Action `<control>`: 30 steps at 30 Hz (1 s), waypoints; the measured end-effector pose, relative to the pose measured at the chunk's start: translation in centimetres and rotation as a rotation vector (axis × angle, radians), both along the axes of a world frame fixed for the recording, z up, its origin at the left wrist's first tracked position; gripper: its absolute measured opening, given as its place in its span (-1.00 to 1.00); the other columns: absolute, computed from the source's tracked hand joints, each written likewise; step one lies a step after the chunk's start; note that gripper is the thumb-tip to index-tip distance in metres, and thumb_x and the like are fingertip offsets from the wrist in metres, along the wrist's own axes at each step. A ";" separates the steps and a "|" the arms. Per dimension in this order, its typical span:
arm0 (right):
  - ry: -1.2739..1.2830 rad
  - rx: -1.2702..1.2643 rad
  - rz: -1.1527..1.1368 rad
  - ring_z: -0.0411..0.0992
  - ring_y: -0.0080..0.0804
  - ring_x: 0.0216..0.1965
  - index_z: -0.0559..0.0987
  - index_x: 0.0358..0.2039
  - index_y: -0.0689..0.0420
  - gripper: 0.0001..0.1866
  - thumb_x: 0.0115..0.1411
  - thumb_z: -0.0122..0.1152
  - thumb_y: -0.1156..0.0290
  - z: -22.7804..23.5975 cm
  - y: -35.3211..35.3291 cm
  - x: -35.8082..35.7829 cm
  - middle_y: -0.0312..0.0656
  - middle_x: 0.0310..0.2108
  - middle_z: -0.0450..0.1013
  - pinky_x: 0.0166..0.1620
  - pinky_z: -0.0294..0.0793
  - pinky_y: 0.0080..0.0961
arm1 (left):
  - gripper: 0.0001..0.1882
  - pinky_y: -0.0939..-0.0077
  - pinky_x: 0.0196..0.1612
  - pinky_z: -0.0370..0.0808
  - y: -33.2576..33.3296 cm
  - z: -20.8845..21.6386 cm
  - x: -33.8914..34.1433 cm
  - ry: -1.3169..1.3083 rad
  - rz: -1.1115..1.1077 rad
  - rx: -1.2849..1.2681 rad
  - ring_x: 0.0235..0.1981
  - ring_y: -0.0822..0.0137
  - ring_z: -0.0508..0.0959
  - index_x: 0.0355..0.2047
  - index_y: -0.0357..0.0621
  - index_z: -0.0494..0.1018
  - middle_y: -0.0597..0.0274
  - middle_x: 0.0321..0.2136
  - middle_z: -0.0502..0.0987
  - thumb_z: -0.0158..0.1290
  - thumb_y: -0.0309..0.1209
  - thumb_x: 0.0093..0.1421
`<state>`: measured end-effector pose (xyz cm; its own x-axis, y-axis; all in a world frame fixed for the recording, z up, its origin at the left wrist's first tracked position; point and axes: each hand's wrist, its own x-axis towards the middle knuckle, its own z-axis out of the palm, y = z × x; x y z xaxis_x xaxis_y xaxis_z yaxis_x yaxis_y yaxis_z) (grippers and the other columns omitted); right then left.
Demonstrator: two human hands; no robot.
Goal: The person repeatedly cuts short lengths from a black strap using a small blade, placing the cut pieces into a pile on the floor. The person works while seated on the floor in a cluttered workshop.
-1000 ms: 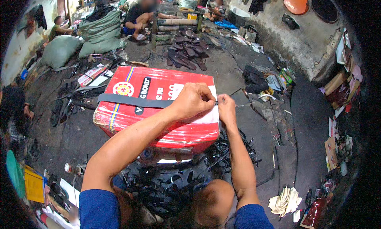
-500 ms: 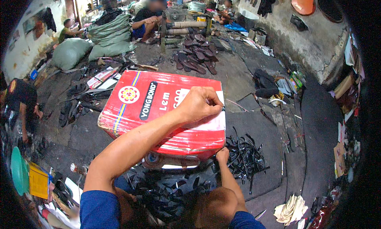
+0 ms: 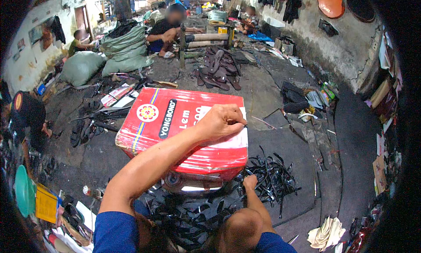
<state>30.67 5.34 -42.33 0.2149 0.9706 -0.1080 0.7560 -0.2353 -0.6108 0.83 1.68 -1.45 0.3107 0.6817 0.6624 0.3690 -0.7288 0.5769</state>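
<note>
While the left hand (image 3: 224,120) rests at the right end of the red box (image 3: 153,130), the right hand (image 3: 250,182) is low beside it, at the near left edge of a heap of glossy black strips (image 3: 278,180). The reach into the heap seems best done by feeling for 1 loose end and parting it from its neighbours, since such a tangle would likely catch; the other hand should press steadily meanwhile. The left grip is nipped almost to nothing, thumb and fingertips together at the box's edge; whether anything thin sits between them cannot be told. The right grip looks curled against the strips, but its fingers are mostly hidden, so neither its opening nor any hold can be told. The box sits directly before the person, with more black pieces (image 3: 193,222) between it and the body.
</note>
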 end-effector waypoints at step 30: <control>-0.740 0.730 -0.286 0.50 0.10 -0.26 0.50 -0.19 0.26 -0.73 0.36 0.06 0.27 12.3 -4.9 12.9 -0.01 -0.36 0.53 -0.17 0.47 0.05 | -0.57 0.10 0.33 0.30 -0.6 0.5 -0.6 0.204 -0.056 -0.067 0.28 -0.03 0.37 0.03 -0.05 0.64 -0.03 0.24 0.41 0.19 -0.17 0.19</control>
<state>43.60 0.39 -30.04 0.2181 0.6510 0.7270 0.9701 -0.2258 -0.0889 0.24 1.10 -0.93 0.4720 0.7000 0.5359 0.4428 -0.7139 0.5425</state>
